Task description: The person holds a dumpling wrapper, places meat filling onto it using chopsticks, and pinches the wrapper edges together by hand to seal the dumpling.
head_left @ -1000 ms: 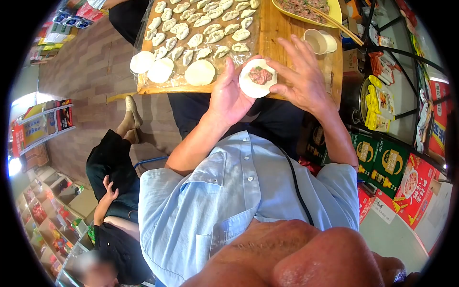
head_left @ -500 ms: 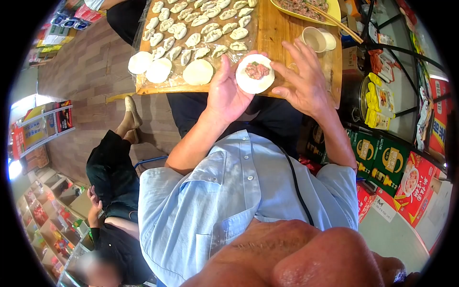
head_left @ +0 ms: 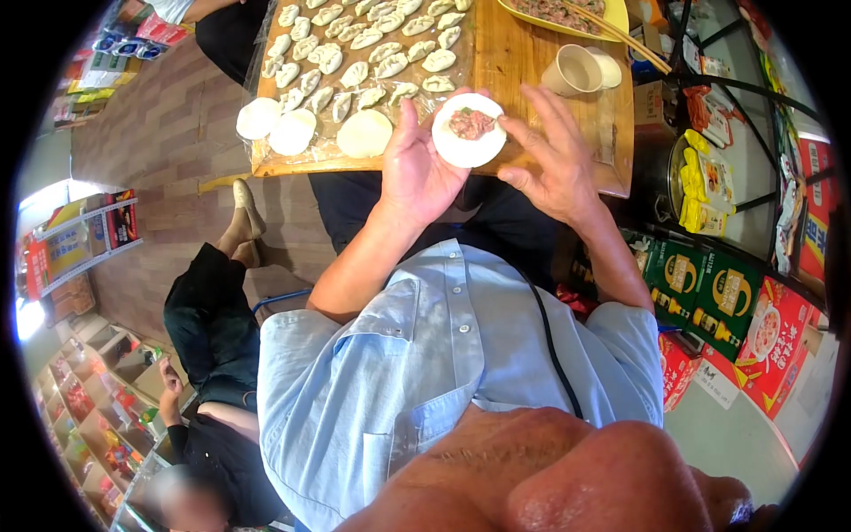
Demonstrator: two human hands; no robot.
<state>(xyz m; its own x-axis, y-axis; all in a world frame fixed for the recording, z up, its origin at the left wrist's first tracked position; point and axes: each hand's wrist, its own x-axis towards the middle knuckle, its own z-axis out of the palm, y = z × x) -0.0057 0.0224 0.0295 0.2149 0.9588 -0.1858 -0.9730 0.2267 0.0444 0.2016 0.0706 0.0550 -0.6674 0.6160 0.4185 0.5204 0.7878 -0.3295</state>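
On the fingers of my upturned left hand (head_left: 417,168) lies a round white dumpling wrapper (head_left: 449,152), with a lump of pink meat filling (head_left: 472,124) on it. The left thumb stands away from the wrapper. My right hand (head_left: 560,168) is at the wrapper's right edge, its fingers spread and index fingertip at the rim; whether it touches cannot be made out. Flat wrappers (head_left: 364,134) lie along the table's near edge. Beyond them, several folded dumplings (head_left: 389,66) sit in rows on plastic film.
A yellow-rimmed bowl (head_left: 532,24) of meat filling with chopsticks (head_left: 634,44) across it stands at the back right of the wooden table (head_left: 505,66). Paper cups (head_left: 574,71) are by my right hand. A seated person (head_left: 217,346) is at left; packaged goods stand right.
The filled wrapper and both hands have shifted very slightly within the view. My right thumb has drawn a little away from the wrapper's edge.
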